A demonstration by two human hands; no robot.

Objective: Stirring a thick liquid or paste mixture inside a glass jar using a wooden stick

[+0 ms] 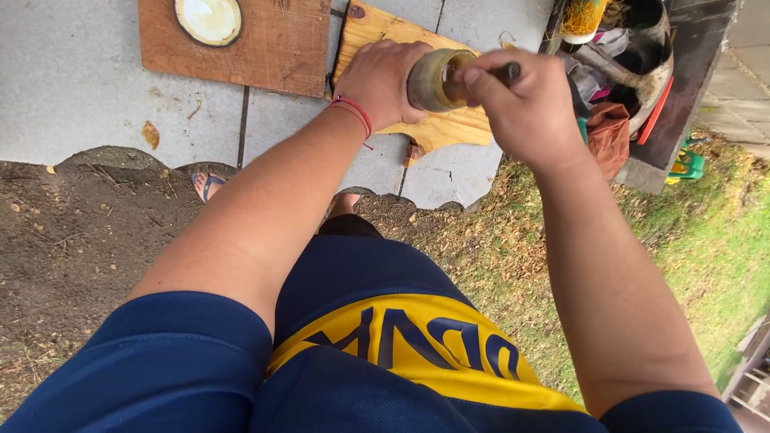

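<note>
My left hand (383, 80) is wrapped around a short, yellowish-brown cylinder (433, 78), perhaps a cut piece of bamboo or a husk, held sideways above a pale wooden board (377, 28). My right hand (521, 100) grips a dark, thin tool handle (508, 72) whose tip points into the open end of the cylinder. A red string bracelet (353, 111) circles my left wrist. The tool's working end is hidden inside the cylinder.
A darker brown board (265, 48) lies on the grey paving slabs (80, 88), with a round white-fleshed half shell (208, 18) on it. At the right, a pile of rags and containers (618, 72) sits on a dark ledge. Bare soil lies to the left, grass to the right.
</note>
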